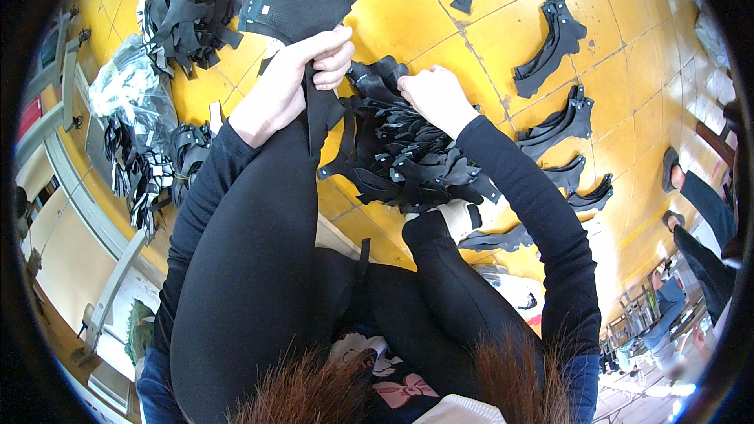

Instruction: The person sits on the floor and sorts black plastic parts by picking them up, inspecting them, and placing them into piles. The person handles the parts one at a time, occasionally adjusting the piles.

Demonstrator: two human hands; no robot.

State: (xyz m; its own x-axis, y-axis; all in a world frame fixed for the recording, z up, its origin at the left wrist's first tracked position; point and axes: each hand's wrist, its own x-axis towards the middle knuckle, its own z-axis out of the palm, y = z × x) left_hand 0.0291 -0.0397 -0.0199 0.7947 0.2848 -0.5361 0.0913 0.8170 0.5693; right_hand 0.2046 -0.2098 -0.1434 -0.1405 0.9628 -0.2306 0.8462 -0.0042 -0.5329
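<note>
Hands sorting black cut pieces over a yellow floor

Left hand [302, 59] pinches a black piece [297, 8] raised; right hand [434, 94], fingers curled, grips into the pile [400, 161].

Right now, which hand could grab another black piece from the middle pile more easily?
Probably the right hand: it already rests on the heap of flat black cut-out pieces, while the left hand is busy gripping one large black piece.

I can't see the fingertips of my right hand [437, 96]; they sink into the heap of black cut pieces [408, 161]. My left hand [302, 71] covers part of the black shaped piece [298, 8] it grips. The far person [703, 204] is cut off by the dark rim.
</note>
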